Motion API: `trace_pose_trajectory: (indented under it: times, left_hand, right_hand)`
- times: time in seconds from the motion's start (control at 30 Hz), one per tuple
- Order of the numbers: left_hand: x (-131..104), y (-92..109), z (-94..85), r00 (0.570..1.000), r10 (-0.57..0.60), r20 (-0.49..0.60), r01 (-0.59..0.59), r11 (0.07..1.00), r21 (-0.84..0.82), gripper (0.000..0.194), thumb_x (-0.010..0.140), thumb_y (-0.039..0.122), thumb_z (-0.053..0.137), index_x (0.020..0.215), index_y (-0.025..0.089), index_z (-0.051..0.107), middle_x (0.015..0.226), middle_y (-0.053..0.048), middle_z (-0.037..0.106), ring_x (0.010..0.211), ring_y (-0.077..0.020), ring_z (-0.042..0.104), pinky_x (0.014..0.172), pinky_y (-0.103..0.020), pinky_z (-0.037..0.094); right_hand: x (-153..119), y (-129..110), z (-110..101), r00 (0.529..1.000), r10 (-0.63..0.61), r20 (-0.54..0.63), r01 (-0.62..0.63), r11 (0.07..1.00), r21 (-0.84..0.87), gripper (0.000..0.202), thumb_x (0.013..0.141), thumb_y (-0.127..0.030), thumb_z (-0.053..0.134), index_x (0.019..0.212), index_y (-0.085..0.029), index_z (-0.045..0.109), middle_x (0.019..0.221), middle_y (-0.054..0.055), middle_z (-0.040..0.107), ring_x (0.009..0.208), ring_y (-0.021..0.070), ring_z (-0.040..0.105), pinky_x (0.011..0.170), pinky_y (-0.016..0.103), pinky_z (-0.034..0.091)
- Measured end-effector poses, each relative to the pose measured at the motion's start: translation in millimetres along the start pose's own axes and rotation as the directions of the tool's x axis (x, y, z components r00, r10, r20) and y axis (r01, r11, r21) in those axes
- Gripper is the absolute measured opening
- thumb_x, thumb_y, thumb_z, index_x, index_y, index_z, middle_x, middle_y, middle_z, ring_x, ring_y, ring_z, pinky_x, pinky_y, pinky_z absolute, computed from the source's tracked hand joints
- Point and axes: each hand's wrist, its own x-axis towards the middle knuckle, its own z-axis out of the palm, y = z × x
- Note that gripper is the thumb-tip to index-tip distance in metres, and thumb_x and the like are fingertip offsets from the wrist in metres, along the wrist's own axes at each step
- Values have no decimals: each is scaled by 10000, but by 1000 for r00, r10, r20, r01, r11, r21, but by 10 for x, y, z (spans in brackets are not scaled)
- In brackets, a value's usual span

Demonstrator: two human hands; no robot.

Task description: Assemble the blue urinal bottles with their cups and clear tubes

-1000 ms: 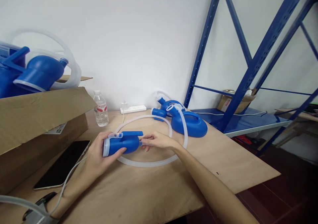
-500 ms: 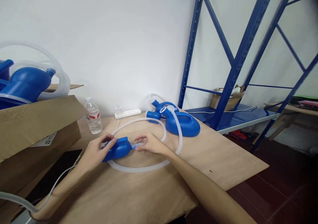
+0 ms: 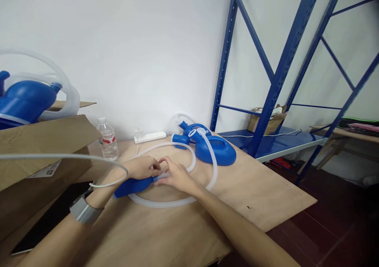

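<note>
A blue plastic piece (image 3: 133,187) lies on the wooden table, partly under my left hand (image 3: 144,167). The fingers of that hand are closed at the piece's narrow right tip; what they pinch is hidden. My right hand (image 3: 174,175) grips the end of a clear hose (image 3: 166,204) where it meets the tip. The hose loops over the tabletop and runs up to a blue bottle with a handle (image 3: 217,152). Behind that bottle are a second blue bottle (image 3: 194,129) and a short blue cup-like part (image 3: 180,140).
A cardboard box (image 3: 59,144) at the left holds blue bottles (image 3: 29,97) and hoses. Near it stand a water bottle (image 3: 108,140) and a dark flat panel (image 3: 50,219). A power strip (image 3: 150,137) lies by the wall. Blue shelving (image 3: 275,77) rises at the right.
My left hand has moved right, from the blue piece's body to its narrow tip beside my right hand. A grey wrist band has come into view. The view has shifted slightly.
</note>
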Motion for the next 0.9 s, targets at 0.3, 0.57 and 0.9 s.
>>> trace_pose_trajectory:
  times: [0.3, 0.57, 0.9]
  left_hand:
    - [-108, -117, 2, 995, 90, -49, -91, 996, -25, 252, 880, 348, 581, 990, 225, 772, 944, -52, 778, 819, -211, 693, 704, -267, 474]
    - [-96, 18, 115, 983, 104, -150, -52, 949, 312, 226, 938, 178, 543, 942, 163, 768, 967, -124, 779, 875, -258, 728, 765, -321, 496]
    - [-97, 111, 186, 970, 167, -177, -53, 853, 520, 194, 908, 64, 583, 825, 147, 737, 834, -95, 770, 766, -220, 732, 674, -287, 482]
  right_hand:
    - [-15, -54, 11, 1000, -15, -19, 13, 998, -67, 543, 765, -487, 849, 1181, -274, 573, 929, 2, 737, 890, 234, 684, 756, 305, 418]
    - [38, 75, -1, 998, -58, 18, 59, 995, -84, 349, 775, -514, 831, 951, -229, 733, 908, 26, 748, 878, 226, 679, 741, 292, 426]
    - [76, 237, -17, 993, -107, 52, 105, 994, 34, 178, 883, -332, 706, 1022, -241, 771, 1024, 19, 788, 961, 223, 714, 857, 307, 509]
